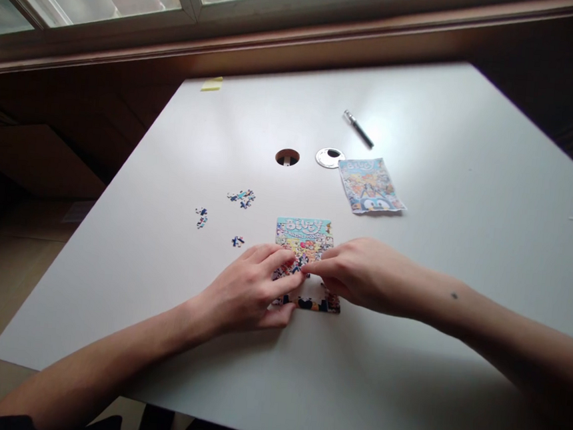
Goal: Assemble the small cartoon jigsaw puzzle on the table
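Observation:
A small colourful jigsaw puzzle (305, 237) lies partly assembled on the white table (413, 253), with a gap near its lower edge. My left hand (250, 289) rests on the puzzle's left side, fingers curled and pressing down on it. My right hand (356, 271) comes in from the right, fingertips pinched together over the puzzle's middle, seemingly on a piece too small to make out. Loose puzzle pieces (242, 198) lie to the left, with more loose pieces (201, 217) and a single piece (237, 241) nearby.
A printed reference picture (370, 185) lies behind the puzzle on the right. A black pen (358, 128), a round silver cap (329, 157) and a cable hole (287, 157) sit further back. A yellow sticky note (211, 84) is at the far left corner. Windows run behind.

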A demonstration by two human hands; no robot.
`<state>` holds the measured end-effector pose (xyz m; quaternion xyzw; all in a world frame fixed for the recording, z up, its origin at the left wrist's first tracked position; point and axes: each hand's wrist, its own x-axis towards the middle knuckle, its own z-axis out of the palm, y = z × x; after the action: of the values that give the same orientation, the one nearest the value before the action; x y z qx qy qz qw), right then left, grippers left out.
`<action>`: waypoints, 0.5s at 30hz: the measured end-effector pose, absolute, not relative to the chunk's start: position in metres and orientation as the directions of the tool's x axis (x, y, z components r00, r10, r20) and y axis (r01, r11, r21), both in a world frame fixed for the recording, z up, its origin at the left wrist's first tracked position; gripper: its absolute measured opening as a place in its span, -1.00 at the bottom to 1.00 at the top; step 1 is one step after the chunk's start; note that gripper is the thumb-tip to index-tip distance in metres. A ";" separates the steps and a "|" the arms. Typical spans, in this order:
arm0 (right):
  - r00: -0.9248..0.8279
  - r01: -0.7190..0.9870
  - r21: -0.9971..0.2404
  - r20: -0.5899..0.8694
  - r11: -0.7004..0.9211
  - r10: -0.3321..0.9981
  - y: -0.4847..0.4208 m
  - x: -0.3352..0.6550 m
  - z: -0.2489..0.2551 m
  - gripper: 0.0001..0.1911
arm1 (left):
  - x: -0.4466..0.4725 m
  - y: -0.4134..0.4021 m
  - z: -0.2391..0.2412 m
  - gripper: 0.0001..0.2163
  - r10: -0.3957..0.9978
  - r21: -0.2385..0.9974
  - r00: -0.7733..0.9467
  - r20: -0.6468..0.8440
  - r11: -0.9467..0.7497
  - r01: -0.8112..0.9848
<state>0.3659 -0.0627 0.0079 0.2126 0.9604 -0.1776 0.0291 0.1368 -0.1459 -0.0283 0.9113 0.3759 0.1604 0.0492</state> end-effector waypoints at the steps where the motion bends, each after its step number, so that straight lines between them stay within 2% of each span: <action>1: -0.897 0.443 -0.315 -0.170 0.840 0.409 -0.064 0.365 0.009 -0.73 | 0.137 -0.146 -0.027 -0.70 0.706 0.208 0.666 0.240 -0.707 0.675; 4: -0.859 0.508 -0.301 -0.247 0.807 0.448 -0.067 0.362 0.014 -0.74 | 0.138 -0.146 -0.026 -0.68 0.726 0.208 0.655 0.210 -0.687 0.696; 7: -0.862 0.506 -0.361 -0.222 0.783 0.455 -0.062 0.362 0.013 -0.69 | 0.138 -0.146 -0.031 -0.69 0.739 0.194 0.642 0.205 -0.674 0.713; 10: -0.906 0.387 -0.503 -0.053 0.773 0.419 -0.044 0.367 0.000 -0.65 | 0.139 -0.146 -0.038 -0.72 0.750 0.203 0.626 0.214 -0.661 0.722; 13: -0.774 0.385 -0.609 0.196 0.693 0.602 -0.021 0.375 -0.022 -0.83 | 0.142 -0.146 -0.041 -0.68 0.755 0.236 0.611 0.241 -0.656 0.717; 15: -0.664 0.359 -0.717 0.253 0.597 0.703 -0.011 0.378 -0.036 -0.91 | 0.140 -0.144 -0.038 -0.65 0.752 0.284 0.589 0.295 -0.658 0.698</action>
<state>0.3784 -0.0115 -0.0356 0.3114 0.8531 -0.3231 -0.2662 0.1401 -0.1443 -0.0384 0.8887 0.4079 0.1974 0.0690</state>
